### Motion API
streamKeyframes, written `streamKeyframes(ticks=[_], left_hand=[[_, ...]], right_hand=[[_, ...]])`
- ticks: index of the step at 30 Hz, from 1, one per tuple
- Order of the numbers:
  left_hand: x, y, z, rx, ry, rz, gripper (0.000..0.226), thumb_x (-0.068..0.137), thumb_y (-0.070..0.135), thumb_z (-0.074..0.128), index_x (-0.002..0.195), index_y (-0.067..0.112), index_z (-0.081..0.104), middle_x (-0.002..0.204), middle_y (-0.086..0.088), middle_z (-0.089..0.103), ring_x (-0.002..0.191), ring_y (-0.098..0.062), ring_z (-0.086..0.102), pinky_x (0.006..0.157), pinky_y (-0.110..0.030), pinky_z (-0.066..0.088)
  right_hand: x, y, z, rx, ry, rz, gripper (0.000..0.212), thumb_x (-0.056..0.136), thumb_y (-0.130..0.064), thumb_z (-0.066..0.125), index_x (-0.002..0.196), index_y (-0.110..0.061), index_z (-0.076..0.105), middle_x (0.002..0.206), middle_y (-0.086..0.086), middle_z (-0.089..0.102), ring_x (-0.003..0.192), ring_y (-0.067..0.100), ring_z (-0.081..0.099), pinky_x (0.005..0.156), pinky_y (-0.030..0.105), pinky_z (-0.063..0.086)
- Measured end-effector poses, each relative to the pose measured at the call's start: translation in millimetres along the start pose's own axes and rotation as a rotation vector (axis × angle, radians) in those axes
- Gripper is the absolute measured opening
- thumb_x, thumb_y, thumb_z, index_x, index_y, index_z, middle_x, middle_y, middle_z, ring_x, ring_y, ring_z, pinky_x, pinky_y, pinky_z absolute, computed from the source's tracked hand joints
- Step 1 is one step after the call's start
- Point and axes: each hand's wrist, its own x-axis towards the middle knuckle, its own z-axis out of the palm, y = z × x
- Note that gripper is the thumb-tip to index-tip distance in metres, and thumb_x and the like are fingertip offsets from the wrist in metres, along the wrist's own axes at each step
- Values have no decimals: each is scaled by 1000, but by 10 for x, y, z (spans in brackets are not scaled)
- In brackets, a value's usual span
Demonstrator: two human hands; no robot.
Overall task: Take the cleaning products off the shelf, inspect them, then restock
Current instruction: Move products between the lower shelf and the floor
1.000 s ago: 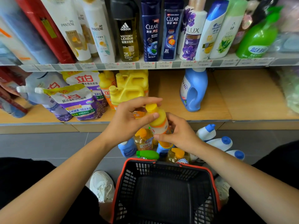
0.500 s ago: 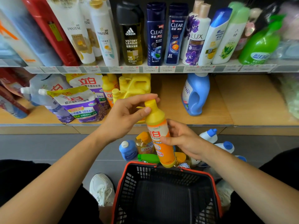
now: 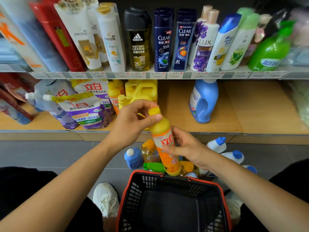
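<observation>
Orange detergent bottle [image 3: 163, 139] tilted, centre frame, above basket [image 3: 167, 183] at 6 o'clock. Left hand [image 3: 132, 121] pinches its yellow cap; right hand [image 3: 185, 148] curls round label. Wooden shelf [image 3: 175, 101] at 12 o'clock, over grey floor [image 3: 50, 153].

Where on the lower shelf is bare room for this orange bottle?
Two bare patches on the lower shelf: between the yellow jug and the blue jug, and wider, from the blue jug to the green packs at the right. Left of the yellow jug it is crowded with pouches.
</observation>
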Motion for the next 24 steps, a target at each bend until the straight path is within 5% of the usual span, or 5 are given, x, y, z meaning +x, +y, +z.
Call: streamKeyframes(ticks=[5, 8, 11, 17, 24], left_hand=[[-23, -20, 105, 41, 90, -21, 34, 79, 40, 77, 101, 17, 70, 89, -9, 68, 84, -28, 65, 72, -54, 57], [13, -18, 66, -36, -70, -27, 34, 90, 23, 67, 123, 17, 66, 115, -14, 69, 99, -30, 68, 83, -50, 59], [14, -17, 51, -122, -113, -28, 34, 97, 12, 59, 130, 16, 61, 119, -14, 69, 103, -27, 69, 82, -38, 60], [9, -22, 60, -159, -78, -22, 25, 99, 10, 58, 119, 20, 68, 108, -33, 63, 94, -28, 64, 80, -38, 56], [14, -56, 81, -66, 59, -23, 20, 100, 19, 57, 104, 1, 67, 91, -25, 66, 79, -31, 64, 67, -40, 56]], right_hand=[[3, 88, 85, 95, 126, -4, 53, 76, -33, 79, 123, -21, 57, 115, 2, 73, 110, 23, 69, 91, 38, 58], [-29, 51, 61, 219, 83, 7, 58, 81, -34, 74, 133, -15, 56, 126, 14, 68, 121, 37, 62, 106, 56, 47], [-51, -1, 33, 247, 29, 25, 62, 83, -40, 70, 136, -13, 55, 131, 17, 65, 125, 39, 59, 110, 60, 41], [-65, -20, 35, 242, -20, 44, 45, 93, -28, 57, 133, -9, 58, 131, 14, 66, 122, 30, 63, 104, 45, 50], [-53, -21, 74, 216, -20, 65, 40, 87, -39, 64, 121, -19, 68, 120, 7, 72, 111, 20, 68, 91, 32, 56]])
